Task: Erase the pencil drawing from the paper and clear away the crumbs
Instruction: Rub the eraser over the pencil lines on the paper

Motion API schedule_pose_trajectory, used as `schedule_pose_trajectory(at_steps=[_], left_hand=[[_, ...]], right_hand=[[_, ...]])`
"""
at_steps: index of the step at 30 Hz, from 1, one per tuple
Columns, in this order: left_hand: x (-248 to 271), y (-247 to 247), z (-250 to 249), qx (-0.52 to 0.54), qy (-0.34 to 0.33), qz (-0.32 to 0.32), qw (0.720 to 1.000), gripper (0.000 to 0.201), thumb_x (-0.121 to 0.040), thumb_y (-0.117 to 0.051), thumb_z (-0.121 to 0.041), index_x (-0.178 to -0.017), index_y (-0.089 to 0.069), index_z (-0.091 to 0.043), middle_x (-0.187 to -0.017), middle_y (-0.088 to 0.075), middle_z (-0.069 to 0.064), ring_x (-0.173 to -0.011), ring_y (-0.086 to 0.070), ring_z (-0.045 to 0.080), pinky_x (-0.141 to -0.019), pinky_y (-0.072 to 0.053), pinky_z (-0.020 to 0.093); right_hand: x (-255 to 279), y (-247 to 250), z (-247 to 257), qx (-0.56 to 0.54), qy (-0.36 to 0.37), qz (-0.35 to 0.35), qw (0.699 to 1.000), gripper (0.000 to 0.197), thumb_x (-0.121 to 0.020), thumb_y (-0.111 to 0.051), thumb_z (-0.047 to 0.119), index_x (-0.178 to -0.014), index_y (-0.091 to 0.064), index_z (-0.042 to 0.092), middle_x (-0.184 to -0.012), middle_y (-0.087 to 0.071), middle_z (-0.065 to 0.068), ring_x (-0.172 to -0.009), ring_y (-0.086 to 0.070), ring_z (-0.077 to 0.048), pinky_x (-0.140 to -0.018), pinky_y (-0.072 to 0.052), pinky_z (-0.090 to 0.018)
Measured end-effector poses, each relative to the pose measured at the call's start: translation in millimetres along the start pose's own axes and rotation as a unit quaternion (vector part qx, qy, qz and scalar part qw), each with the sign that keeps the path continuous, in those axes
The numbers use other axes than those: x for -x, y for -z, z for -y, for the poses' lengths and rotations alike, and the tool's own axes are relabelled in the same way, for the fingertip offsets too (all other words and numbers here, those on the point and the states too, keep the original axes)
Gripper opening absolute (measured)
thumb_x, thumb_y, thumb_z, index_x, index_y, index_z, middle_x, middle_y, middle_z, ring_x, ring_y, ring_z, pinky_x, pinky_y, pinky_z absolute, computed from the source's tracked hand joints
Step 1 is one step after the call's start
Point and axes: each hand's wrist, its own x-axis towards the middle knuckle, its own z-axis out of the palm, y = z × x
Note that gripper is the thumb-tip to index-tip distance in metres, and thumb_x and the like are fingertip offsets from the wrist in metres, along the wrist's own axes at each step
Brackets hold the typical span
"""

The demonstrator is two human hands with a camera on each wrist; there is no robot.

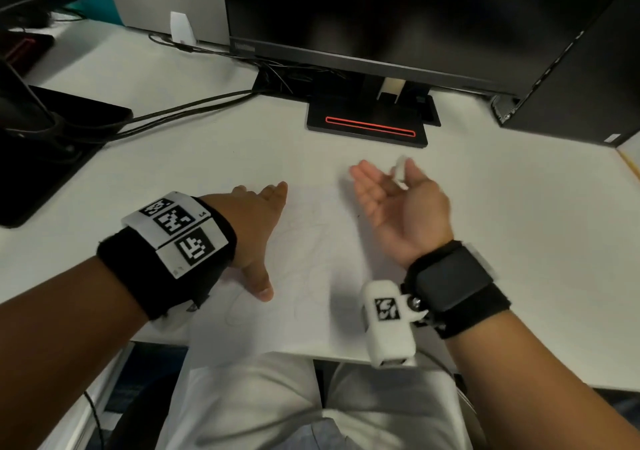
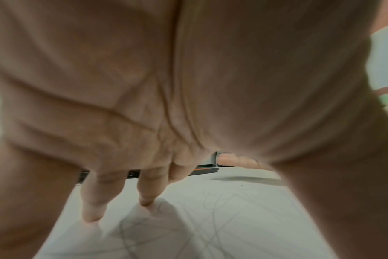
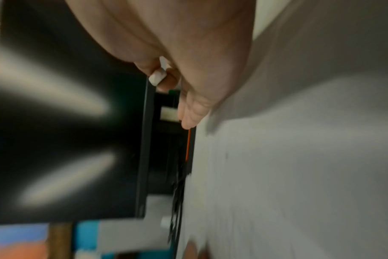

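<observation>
A white sheet of paper [image 1: 311, 262] with faint pencil lines lies on the white desk in front of me. My left hand [image 1: 254, 231] presses flat on its left part, fingers straight and thumb spread. The left wrist view shows those fingertips [image 2: 145, 201] touching the paper [image 2: 222, 219] and its pencil lines. My right hand [image 1: 391, 190] hovers above the paper's upper right, palm turned inward. It pinches a small white eraser [image 1: 400, 169] between thumb and forefinger, with the other fingers stretched out. In the right wrist view the eraser [image 3: 157, 78] pokes out between the fingers. A tiny dark speck [image 1: 357, 215] lies nearby.
A dark monitor [image 1: 381, 17] stands at the back, its black base [image 1: 369, 127] with a red line just beyond the paper. Cables [image 1: 180, 110] run left to a black device [image 1: 52, 138]. A black tower [image 1: 588, 69] stands at the right. The desk's front edge [image 1: 277, 354] is near my lap.
</observation>
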Motion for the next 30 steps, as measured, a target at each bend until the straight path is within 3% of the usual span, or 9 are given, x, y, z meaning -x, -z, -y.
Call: schedule_pose_trajectory(at_steps=[4,6,8,12,17,19,25,27,30], left_hand=[[-1,-2,1,0.0,0.005,-0.004,1.0,0.157,-0.057,-0.089,-0.059,-0.151,0.029,-0.018,-0.167,0.004,0.0,-0.153,0.004,0.024,-0.12,-0.022,0.045],[1,-2,1,-0.002,0.003,0.0,1.0,0.155,-0.059,-0.088,-0.058,-0.151,0.029,-0.016,-0.166,0.006,0.0,-0.153,0.005,0.025,-0.121,-0.022,0.044],[2,0,1,-0.002,0.002,0.003,1.0,0.154,-0.06,-0.088,-0.057,-0.151,0.029,-0.016,-0.166,0.009,0.0,-0.153,0.005,0.025,-0.121,-0.021,0.045],[1,1,-2,-0.004,0.005,0.007,1.0,0.152,-0.061,-0.089,-0.055,-0.152,0.027,-0.018,-0.166,0.012,-0.003,-0.153,0.006,0.025,-0.121,-0.022,0.046],[-2,2,-3,-0.012,0.005,0.017,1.0,0.153,-0.06,-0.089,-0.056,-0.151,0.029,-0.02,-0.165,0.018,-0.003,-0.152,0.007,0.029,-0.121,-0.019,0.047],[-2,2,-3,-0.018,0.002,0.02,1.0,0.153,-0.06,-0.088,-0.058,-0.151,0.029,-0.022,-0.164,0.021,-0.004,-0.152,0.008,0.029,-0.122,-0.018,0.048],[1,2,-5,-0.021,0.001,0.024,0.999,0.149,-0.062,-0.088,-0.054,-0.151,0.028,-0.027,-0.163,0.022,-0.004,-0.152,0.01,0.029,-0.121,-0.017,0.05],[1,4,-6,-0.023,0.002,0.022,0.999,0.148,-0.063,-0.088,-0.053,-0.152,0.028,-0.027,-0.163,0.022,-0.003,-0.152,0.009,0.03,-0.121,-0.017,0.05],[2,3,-5,-0.021,0.005,0.022,1.0,0.148,-0.063,-0.088,-0.054,-0.152,0.028,-0.027,-0.163,0.022,-0.004,-0.152,0.009,0.03,-0.121,-0.017,0.051]], right_hand=[[7,-12,-39,0.137,-0.168,0.054,0.975,0.054,-0.107,-0.037,0.033,-0.099,-0.067,-0.012,-0.124,-0.063,-0.032,-0.113,-0.065,-0.039,-0.101,-0.052,-0.043],[-7,0,-23,0.099,-0.135,0.02,0.986,0.053,-0.107,-0.033,0.033,-0.112,-0.063,-0.01,-0.122,-0.063,-0.034,-0.1,-0.069,-0.035,-0.094,-0.054,-0.041],[-21,12,10,0.034,-0.052,-0.044,0.997,0.044,-0.107,-0.032,0.029,-0.077,-0.057,0.008,-0.122,-0.062,-0.034,-0.086,-0.07,-0.032,-0.093,-0.055,-0.04],[-13,23,46,0.0,0.053,-0.141,0.989,0.033,-0.099,-0.04,0.014,-0.069,-0.051,0.009,-0.126,-0.064,-0.026,-0.108,-0.069,-0.035,-0.1,-0.053,-0.043],[10,1,-2,0.097,-0.136,0.064,0.984,0.042,-0.105,-0.041,0.031,-0.083,-0.061,0.002,-0.125,-0.064,-0.031,-0.117,-0.064,-0.041,-0.101,-0.052,-0.045],[3,3,-9,0.185,-0.191,0.069,0.961,0.046,-0.106,-0.04,0.031,-0.096,-0.062,-0.008,-0.123,-0.064,-0.032,-0.113,-0.065,-0.04,-0.099,-0.053,-0.045],[-23,17,43,0.148,0.037,-0.077,0.985,0.028,-0.106,-0.041,0.027,-0.088,-0.057,0.012,-0.096,-0.067,-0.015,-0.087,-0.071,-0.029,-0.082,-0.06,-0.036],[-12,10,39,0.363,0.017,-0.019,0.932,0.024,-0.104,-0.049,0.024,-0.085,-0.057,0.014,-0.075,-0.062,-0.008,-0.059,-0.06,-0.018,-0.057,-0.054,-0.028],[-10,-6,24,0.713,0.026,0.06,0.698,0.032,-0.096,-0.061,0.032,-0.078,-0.065,0.006,-0.069,-0.065,-0.01,-0.054,-0.056,-0.019,-0.051,-0.051,-0.03]])
